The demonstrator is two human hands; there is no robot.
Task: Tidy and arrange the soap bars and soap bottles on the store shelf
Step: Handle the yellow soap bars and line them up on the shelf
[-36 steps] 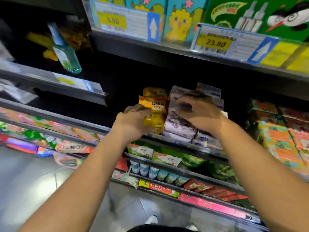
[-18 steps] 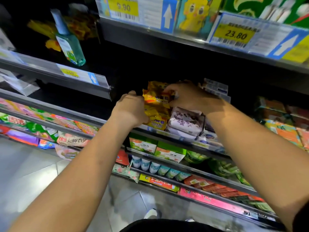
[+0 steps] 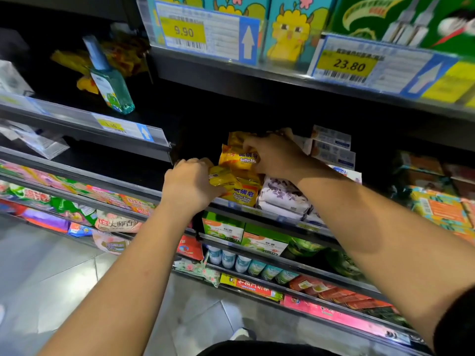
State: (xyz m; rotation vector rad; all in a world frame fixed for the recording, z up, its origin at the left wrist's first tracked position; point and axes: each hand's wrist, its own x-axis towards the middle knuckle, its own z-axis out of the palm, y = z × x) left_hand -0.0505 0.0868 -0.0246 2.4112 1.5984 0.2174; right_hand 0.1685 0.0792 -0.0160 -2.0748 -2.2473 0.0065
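Both hands are on the stack of yellow soap packs (image 3: 243, 195), which sits at the front edge of the middle shelf (image 3: 257, 214).

Left hand (image 3: 190, 183): fingers curled round a side pack (image 3: 221, 177) on the stack's left, knuckles toward the camera. That pack is tilted and touches the rest of the stack.

Right hand (image 3: 275, 155): fingers curled over the top pack (image 3: 237, 156), printed "Sulfur Soap", gripping it from the right and from above. The fingertips are mostly hidden behind the wrapper, so I can't tell how deep the grip goes.

Neighbours:
- The purple-and-white soap packs (image 3: 282, 195) touch the yellow stack on its right. The right forearm crosses above them.
- White-and-blue boxes (image 3: 331, 147) are stacked behind the right wrist.
- Orange-and-teal boxes (image 3: 442, 211) are further right and blurred.

Upper-left shelf: a teal bottle (image 3: 111, 86) stands upright near the front rail, well apart from the stack. Loose yellow packets (image 3: 69, 60) lie behind it.

Top rail: two price tags, 9.90 (image 3: 183, 32) and 23.80 (image 3: 347, 65).

Below the soap: green boxes (image 3: 223, 227), then a row of small bottles (image 3: 239, 260). The grey tiled floor (image 3: 51, 278) is at lower left.
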